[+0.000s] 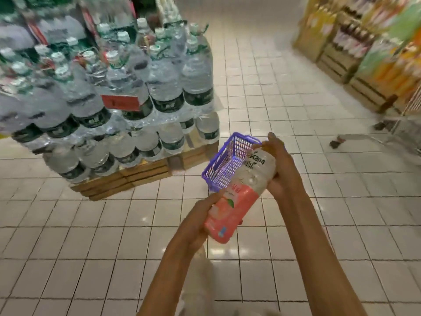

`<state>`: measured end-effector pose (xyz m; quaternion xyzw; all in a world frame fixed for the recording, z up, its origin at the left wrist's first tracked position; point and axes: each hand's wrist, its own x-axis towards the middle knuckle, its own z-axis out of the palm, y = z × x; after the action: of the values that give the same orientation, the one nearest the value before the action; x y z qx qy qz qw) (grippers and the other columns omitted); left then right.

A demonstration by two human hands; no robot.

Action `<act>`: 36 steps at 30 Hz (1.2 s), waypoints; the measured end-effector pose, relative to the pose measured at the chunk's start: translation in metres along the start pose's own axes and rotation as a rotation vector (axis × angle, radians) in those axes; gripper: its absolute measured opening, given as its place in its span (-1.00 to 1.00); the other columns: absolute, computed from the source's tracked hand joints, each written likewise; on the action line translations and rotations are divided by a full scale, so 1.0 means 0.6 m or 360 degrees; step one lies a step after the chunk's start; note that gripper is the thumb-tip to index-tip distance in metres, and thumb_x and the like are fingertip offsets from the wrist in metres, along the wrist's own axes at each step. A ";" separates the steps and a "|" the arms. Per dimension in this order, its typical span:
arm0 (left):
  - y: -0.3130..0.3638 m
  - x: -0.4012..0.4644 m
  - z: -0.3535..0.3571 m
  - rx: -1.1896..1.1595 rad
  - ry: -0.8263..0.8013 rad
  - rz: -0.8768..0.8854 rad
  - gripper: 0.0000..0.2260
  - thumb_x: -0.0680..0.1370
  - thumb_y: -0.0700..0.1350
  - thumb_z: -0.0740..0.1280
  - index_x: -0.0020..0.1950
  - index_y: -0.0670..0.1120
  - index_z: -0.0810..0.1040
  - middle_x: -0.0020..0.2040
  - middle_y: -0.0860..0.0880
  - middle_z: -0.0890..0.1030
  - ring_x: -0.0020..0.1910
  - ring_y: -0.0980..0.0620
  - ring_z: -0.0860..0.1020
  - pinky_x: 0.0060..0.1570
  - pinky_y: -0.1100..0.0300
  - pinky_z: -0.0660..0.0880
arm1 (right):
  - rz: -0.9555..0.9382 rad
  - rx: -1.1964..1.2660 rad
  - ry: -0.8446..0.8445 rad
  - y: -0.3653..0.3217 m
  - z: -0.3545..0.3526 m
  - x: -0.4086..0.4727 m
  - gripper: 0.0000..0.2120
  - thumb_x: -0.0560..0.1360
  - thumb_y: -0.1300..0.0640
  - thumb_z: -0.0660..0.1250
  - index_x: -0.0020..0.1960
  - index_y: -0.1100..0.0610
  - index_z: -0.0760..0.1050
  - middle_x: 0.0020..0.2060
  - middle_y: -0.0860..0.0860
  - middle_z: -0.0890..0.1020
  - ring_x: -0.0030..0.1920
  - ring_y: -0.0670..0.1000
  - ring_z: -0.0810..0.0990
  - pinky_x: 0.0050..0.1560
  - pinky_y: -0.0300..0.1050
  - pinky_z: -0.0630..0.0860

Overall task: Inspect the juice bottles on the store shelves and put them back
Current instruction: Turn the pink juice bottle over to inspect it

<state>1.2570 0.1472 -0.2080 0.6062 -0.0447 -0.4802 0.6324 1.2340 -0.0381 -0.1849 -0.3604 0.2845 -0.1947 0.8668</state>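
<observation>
Head camera looks down at a floor (91, 247) of pale square tiles with dark lines between them; it fills most of the picture. On the left stands a big stack of water bottles (109, 87), wrapped in clear plastic packs, with white caps and dark labels; the stack sits on a wooden pallet (127, 179), and a small red tag (120, 102) hangs on the front of it. On the far right are shelves (364, 53) full of orange and yellow drinks, all blurry; wooden crates sit under them; the metal legs and wheels of a cart (373, 133) show near the right edge.

In the middle, two bare arms reach out over the floor. Between them is the juice bottle (237, 195), held up in the air and tilted, its top pointing up and away to the right; its top part is milky white with black letters, and its bottom part is pink with a fruit picture. Left hand (198, 221) grips the pink bottom end, fingers curled round it. Right hand (279, 166) wraps round the white top end, near the cap. Just behind the bottle is a small purple basket (224, 163) with a mesh wall; I cannot tell if it rests on the floor.
</observation>
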 end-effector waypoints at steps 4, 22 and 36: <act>0.093 0.125 -0.049 0.0337 -0.0138 0.0039 -0.59 0.41 0.16 0.24 0.11 -0.08 0.56 -0.18 -0.05 0.71 -0.27 0.05 0.66 -0.32 0.23 0.58 | -0.0129 0.0110 0.0179 -0.016 0.023 0.102 -0.51 0.59 0.02 0.25 -0.51 0.03 0.57 -0.44 -0.02 0.63 -0.34 -0.02 0.61 -0.07 -0.02 0.51; 0.181 0.748 -0.038 0.1045 -0.0110 -0.0427 -0.52 0.52 0.17 0.17 0.09 -0.22 0.57 0.06 -0.24 0.62 -0.10 -0.11 0.56 -0.10 0.12 0.53 | -0.0383 -0.0838 0.0532 -0.074 -0.046 0.575 -0.82 0.57 0.12 0.30 -0.01 0.25 0.49 -0.13 0.24 0.63 -0.15 0.10 0.65 -0.10 0.03 0.59; -0.206 1.246 -0.242 0.0625 0.0223 -0.0843 -0.83 0.57 -0.15 0.25 -0.19 -0.05 0.55 -0.18 -0.08 0.59 -0.20 -0.05 0.55 -0.08 0.07 0.54 | 0.0295 -0.0498 0.0788 0.326 -0.389 0.984 -0.88 0.61 0.14 0.23 0.00 0.21 0.45 -0.04 0.19 0.56 0.01 0.12 0.54 0.18 0.08 0.48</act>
<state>1.6814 -0.2179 -0.7391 0.7386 0.0662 -0.5672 0.3583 1.5621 -0.3484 -0.6722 -0.4036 0.5452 -0.1505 0.7192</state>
